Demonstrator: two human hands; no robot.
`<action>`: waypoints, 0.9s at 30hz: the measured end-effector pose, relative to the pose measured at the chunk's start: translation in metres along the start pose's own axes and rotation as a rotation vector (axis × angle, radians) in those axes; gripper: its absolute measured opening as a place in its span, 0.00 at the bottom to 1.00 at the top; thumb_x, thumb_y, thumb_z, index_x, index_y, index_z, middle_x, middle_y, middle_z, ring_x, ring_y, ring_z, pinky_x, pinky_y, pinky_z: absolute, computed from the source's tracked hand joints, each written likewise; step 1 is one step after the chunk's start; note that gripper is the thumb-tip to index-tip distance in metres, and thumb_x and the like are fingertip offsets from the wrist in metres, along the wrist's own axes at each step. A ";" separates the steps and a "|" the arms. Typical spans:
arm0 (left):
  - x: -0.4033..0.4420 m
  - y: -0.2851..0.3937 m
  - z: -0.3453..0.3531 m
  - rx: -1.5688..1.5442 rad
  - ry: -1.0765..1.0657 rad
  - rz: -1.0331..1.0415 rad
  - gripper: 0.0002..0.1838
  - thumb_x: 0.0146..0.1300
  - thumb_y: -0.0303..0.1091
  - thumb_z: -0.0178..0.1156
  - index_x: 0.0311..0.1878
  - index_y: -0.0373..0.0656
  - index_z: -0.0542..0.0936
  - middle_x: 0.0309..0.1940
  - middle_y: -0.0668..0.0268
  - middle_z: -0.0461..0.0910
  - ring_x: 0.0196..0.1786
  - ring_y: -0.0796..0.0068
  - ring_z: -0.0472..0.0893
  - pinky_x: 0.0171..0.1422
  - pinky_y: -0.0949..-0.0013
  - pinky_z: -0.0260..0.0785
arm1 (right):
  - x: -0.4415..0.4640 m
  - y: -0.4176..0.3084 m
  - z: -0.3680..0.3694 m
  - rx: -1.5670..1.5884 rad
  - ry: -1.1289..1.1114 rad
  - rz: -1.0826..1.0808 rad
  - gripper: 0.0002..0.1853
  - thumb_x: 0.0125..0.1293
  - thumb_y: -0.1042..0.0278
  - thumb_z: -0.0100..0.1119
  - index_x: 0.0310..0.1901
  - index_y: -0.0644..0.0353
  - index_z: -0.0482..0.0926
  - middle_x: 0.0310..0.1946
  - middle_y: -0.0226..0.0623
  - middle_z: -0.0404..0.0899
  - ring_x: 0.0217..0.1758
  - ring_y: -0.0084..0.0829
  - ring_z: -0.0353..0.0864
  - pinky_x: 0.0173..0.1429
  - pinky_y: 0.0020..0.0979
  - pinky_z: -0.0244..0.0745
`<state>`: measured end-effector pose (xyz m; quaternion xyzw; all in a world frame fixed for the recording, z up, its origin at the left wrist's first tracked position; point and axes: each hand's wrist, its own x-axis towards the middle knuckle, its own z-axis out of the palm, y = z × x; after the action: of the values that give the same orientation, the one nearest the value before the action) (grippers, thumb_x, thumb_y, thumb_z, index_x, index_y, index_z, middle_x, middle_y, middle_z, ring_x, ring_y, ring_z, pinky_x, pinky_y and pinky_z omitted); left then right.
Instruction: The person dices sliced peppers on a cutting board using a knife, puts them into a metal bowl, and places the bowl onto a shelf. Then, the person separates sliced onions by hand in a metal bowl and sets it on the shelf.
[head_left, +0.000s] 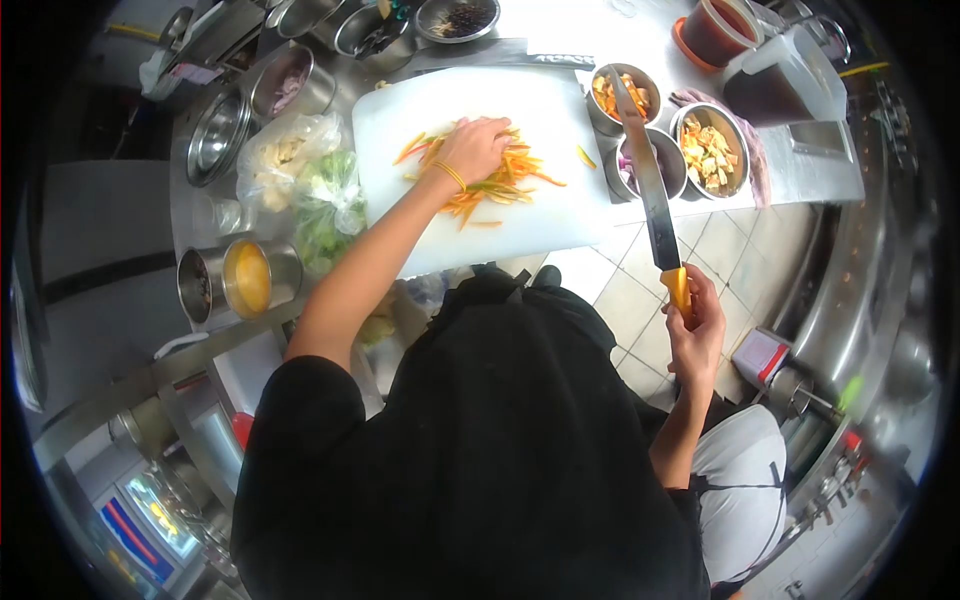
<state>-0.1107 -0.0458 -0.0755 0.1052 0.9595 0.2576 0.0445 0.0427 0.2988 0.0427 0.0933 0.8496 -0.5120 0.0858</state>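
Observation:
My left hand (pixel 477 150) lies over a pile of thin orange and yellow vegetable strips (pixel 490 195) on the white cutting board (pixel 400 110); its fingertips are partly hidden, and a yellow band circles the wrist. Out to the right, past the board's edge, my right hand (pixel 696 325) is wrapped round the yellow handle of a long knife (pixel 650 185). The blade points away from me and passes over metal bowls, one with orange pieces (pixel 610 97) and one with purple pieces (pixel 627 170). A single strip (pixel 586 157) rests near the board's right side.
Left of the board are a bag of green vegetables (pixel 325 225), a bag of pale pieces (pixel 285 160) and metal pots, one holding yellow liquid (pixel 248 278). A second knife (pixel 490 55) lies behind the board. At right stand a bowl (pixel 708 155) and a dark-filled pitcher (pixel 775 90).

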 end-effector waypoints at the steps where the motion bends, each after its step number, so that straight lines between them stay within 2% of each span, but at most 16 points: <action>1: 0.001 0.007 -0.003 0.099 0.051 0.044 0.20 0.64 0.34 0.58 0.59 0.41 0.77 0.57 0.58 0.78 0.63 0.62 0.74 0.70 0.57 0.61 | -0.001 0.000 -0.001 -0.003 0.009 -0.009 0.27 0.58 0.87 0.50 0.60 0.61 0.74 0.47 0.41 0.79 0.44 0.26 0.79 0.50 0.26 0.75; 2: 0.006 0.017 -0.003 0.098 0.047 0.051 0.20 0.64 0.34 0.58 0.59 0.41 0.77 0.57 0.58 0.78 0.63 0.62 0.74 0.70 0.57 0.61 | -0.002 -0.001 -0.002 -0.001 0.016 -0.004 0.27 0.58 0.87 0.50 0.60 0.61 0.74 0.47 0.41 0.79 0.44 0.26 0.79 0.50 0.26 0.75; 4: 0.021 0.044 0.006 0.069 -0.036 0.280 0.21 0.61 0.32 0.61 0.59 0.43 0.78 0.59 0.61 0.77 0.63 0.64 0.73 0.69 0.57 0.61 | -0.002 -0.006 -0.001 -0.023 0.010 0.003 0.26 0.58 0.87 0.50 0.60 0.62 0.73 0.47 0.40 0.79 0.44 0.25 0.79 0.49 0.25 0.74; 6: 0.039 0.068 0.036 0.125 -0.107 0.364 0.19 0.57 0.28 0.63 0.54 0.45 0.79 0.55 0.63 0.77 0.61 0.64 0.73 0.61 0.57 0.63 | -0.001 -0.002 -0.001 -0.005 -0.003 -0.008 0.26 0.58 0.87 0.50 0.61 0.62 0.73 0.47 0.40 0.79 0.43 0.24 0.79 0.49 0.25 0.74; 8: 0.053 0.085 0.062 0.296 -0.108 0.292 0.15 0.54 0.26 0.63 0.47 0.45 0.79 0.50 0.63 0.76 0.57 0.65 0.74 0.54 0.58 0.64 | -0.001 0.001 -0.003 0.010 -0.018 -0.018 0.26 0.58 0.87 0.50 0.61 0.62 0.73 0.46 0.39 0.79 0.43 0.24 0.78 0.49 0.24 0.74; 9: 0.057 0.085 0.074 0.298 -0.107 0.285 0.15 0.54 0.26 0.63 0.47 0.45 0.79 0.50 0.63 0.76 0.57 0.65 0.74 0.54 0.58 0.64 | -0.002 0.003 -0.005 0.027 -0.010 -0.040 0.26 0.58 0.87 0.50 0.61 0.62 0.73 0.46 0.39 0.79 0.42 0.23 0.78 0.48 0.24 0.74; 11: 0.060 0.082 0.094 0.247 0.109 0.170 0.11 0.53 0.23 0.63 0.41 0.44 0.79 0.41 0.61 0.76 0.53 0.65 0.76 0.51 0.60 0.63 | -0.004 0.005 -0.007 0.047 -0.003 -0.056 0.26 0.59 0.87 0.50 0.61 0.61 0.73 0.45 0.39 0.79 0.41 0.23 0.78 0.48 0.24 0.74; 12: 0.057 0.082 0.088 0.250 0.103 0.168 0.11 0.53 0.23 0.63 0.41 0.44 0.79 0.41 0.61 0.76 0.53 0.65 0.76 0.51 0.60 0.63 | -0.005 0.006 -0.009 0.044 -0.011 -0.051 0.28 0.57 0.88 0.49 0.62 0.62 0.72 0.45 0.39 0.78 0.40 0.23 0.78 0.48 0.24 0.74; 14: 0.047 0.077 0.056 0.051 -0.085 0.144 0.09 0.54 0.23 0.62 0.39 0.43 0.78 0.40 0.59 0.78 0.49 0.61 0.78 0.51 0.58 0.66 | -0.005 0.009 -0.011 0.053 -0.018 -0.043 0.29 0.56 0.89 0.48 0.62 0.63 0.71 0.44 0.39 0.78 0.38 0.23 0.78 0.48 0.23 0.75; 16: 0.037 0.059 0.028 -0.175 -0.070 0.116 0.09 0.55 0.21 0.60 0.40 0.40 0.78 0.40 0.57 0.80 0.47 0.57 0.80 0.51 0.57 0.69 | -0.007 0.013 -0.012 0.038 -0.012 -0.043 0.29 0.57 0.89 0.48 0.62 0.62 0.71 0.45 0.39 0.78 0.38 0.23 0.78 0.47 0.23 0.75; 17: 0.028 0.048 0.011 -0.113 -0.026 0.222 0.12 0.57 0.19 0.56 0.44 0.39 0.78 0.43 0.56 0.81 0.47 0.54 0.80 0.51 0.58 0.71 | -0.007 0.013 -0.013 0.045 -0.013 -0.037 0.29 0.57 0.89 0.48 0.62 0.62 0.71 0.45 0.39 0.78 0.38 0.23 0.78 0.47 0.23 0.75; 18: 0.019 0.033 0.002 -0.139 0.094 0.364 0.14 0.57 0.18 0.55 0.47 0.39 0.78 0.41 0.55 0.79 0.47 0.55 0.79 0.52 0.57 0.70 | -0.006 0.013 -0.014 0.047 -0.025 -0.032 0.29 0.57 0.89 0.48 0.63 0.62 0.71 0.45 0.39 0.78 0.38 0.23 0.78 0.47 0.23 0.75; 19: 0.010 0.024 -0.010 -0.133 0.091 0.360 0.14 0.57 0.18 0.55 0.47 0.39 0.78 0.41 0.55 0.79 0.47 0.55 0.79 0.52 0.57 0.70 | -0.005 0.014 -0.015 0.048 -0.040 -0.029 0.29 0.57 0.89 0.47 0.63 0.62 0.71 0.45 0.39 0.78 0.38 0.23 0.78 0.47 0.23 0.74; 21: -0.013 0.013 -0.035 0.041 0.047 0.246 0.15 0.57 0.17 0.55 0.48 0.39 0.78 0.39 0.55 0.76 0.47 0.54 0.77 0.54 0.58 0.69 | -0.003 0.018 -0.015 0.082 -0.053 -0.032 0.28 0.58 0.88 0.49 0.62 0.62 0.72 0.45 0.38 0.78 0.39 0.22 0.78 0.47 0.23 0.74; 25: -0.055 -0.001 -0.026 0.048 0.041 0.154 0.18 0.56 0.18 0.57 0.51 0.40 0.76 0.41 0.55 0.72 0.50 0.52 0.74 0.56 0.57 0.67 | 0.004 0.021 -0.016 0.118 -0.071 -0.065 0.27 0.58 0.89 0.50 0.61 0.63 0.73 0.45 0.37 0.77 0.42 0.22 0.77 0.47 0.23 0.73; 27: -0.067 -0.001 -0.009 0.126 0.102 0.070 0.20 0.55 0.26 0.64 0.52 0.42 0.75 0.45 0.55 0.70 0.53 0.53 0.72 0.58 0.54 0.65 | 0.008 0.022 -0.016 0.114 -0.091 -0.076 0.27 0.58 0.89 0.50 0.61 0.63 0.73 0.45 0.37 0.77 0.42 0.22 0.77 0.47 0.23 0.73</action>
<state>-0.0469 -0.0659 -0.0662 0.1278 0.9705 0.2034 -0.0203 0.0391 0.3235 0.0294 0.0426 0.8171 -0.5662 0.0995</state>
